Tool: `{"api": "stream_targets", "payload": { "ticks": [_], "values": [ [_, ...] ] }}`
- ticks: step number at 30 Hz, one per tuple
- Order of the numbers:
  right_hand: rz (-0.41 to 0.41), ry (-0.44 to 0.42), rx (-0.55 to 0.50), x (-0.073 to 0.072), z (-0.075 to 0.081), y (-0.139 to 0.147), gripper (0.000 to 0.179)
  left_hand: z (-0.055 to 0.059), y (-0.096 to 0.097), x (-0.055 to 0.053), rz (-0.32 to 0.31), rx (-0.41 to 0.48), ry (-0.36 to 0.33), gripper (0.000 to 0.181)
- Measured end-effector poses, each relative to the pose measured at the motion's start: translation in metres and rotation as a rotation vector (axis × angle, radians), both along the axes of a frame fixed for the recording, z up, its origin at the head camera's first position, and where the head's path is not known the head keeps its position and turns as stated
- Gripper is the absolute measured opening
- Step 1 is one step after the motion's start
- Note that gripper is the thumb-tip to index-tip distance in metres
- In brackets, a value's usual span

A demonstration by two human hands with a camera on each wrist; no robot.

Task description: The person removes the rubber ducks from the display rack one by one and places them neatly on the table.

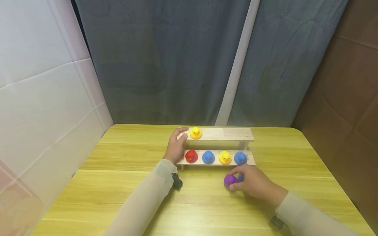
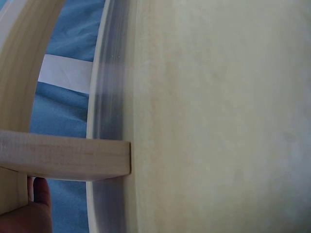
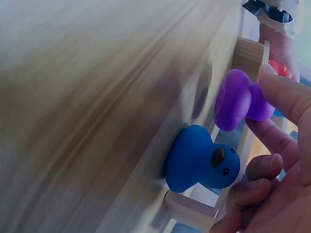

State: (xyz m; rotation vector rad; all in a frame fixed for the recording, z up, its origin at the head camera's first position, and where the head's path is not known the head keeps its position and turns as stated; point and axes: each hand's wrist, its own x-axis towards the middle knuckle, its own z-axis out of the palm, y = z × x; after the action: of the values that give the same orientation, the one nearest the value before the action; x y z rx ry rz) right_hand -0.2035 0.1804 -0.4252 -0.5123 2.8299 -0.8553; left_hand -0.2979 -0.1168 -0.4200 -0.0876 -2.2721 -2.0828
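In the head view we see the right hand point(image 1: 253, 182) pinching the purple toy point(image 1: 230, 181) at five o'clock from the wooden rack point(image 1: 222, 133), whose nine-o'clock end the left hand point(image 1: 175, 146) grips. Only the right wrist view shows us, uncovered, the blue duck point(image 3: 190, 158) beside that toy.

The two-tier wooden shelf point(image 1: 222, 133) is gripped at its left end; a purple duck point(image 1: 230, 181) is held raised before it.

Purple duck point(image 1: 230, 181) partly behind right hand point(image 1: 255, 182)
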Motion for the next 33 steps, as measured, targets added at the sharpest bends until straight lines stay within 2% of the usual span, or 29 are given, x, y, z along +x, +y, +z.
{"api": "stream_targets", "payload": {
  "ticks": [15, 23, 27, 33],
  "values": [
    [-0.019, 0.116, 0.123, 0.002, -0.005, -0.002, 0.037, 0.001, 0.000, 0.000, -0.007, 0.003, 0.014, 0.032],
    [-0.029, 0.136, 0.148, 0.005, -0.003, -0.003, 0.039, 0.001, -0.001, -0.001, -0.010, -0.004, 0.008, 0.032],
    [-0.027, 0.139, 0.154, 0.004, -0.004, -0.003, 0.040, -0.003, -0.001, -0.003, -0.007, 0.004, 0.025, 0.032],
    [-0.022, 0.155, 0.143, 0.003, -0.006, -0.004, 0.039, -0.025, -0.003, -0.019, 0.014, 0.018, 0.037, 0.028]
  ]
}}
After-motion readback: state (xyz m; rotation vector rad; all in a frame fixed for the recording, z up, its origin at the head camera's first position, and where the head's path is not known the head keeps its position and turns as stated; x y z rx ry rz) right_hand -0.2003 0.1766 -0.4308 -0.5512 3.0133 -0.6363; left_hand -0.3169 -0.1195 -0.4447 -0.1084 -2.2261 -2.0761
